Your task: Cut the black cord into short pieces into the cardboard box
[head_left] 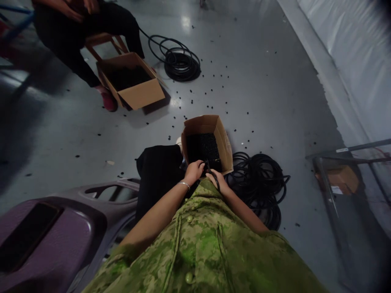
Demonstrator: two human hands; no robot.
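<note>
My left hand (193,171), with a bracelet at the wrist, is closed in a pinch at the near rim of a small cardboard box (225,142). What its fingertips hold is dark and too small to make out. Close beside it, my right hand (219,180) is closed around a slim black curved thing (215,177); whether this is a tool handle or a length of hose I cannot tell. Many small black pieces (201,144) fill the bottom of the box. A tangled black hose (259,179) lies on the floor just right of it.
Across from me a seated person (91,24) has a larger cardboard box (142,94) at their feet, with coiled black hose (182,65) nearby. Small black bits dot the floor. A purple chair (76,228) bearing a phone (29,236) stands left; a metal frame (324,175) stands right.
</note>
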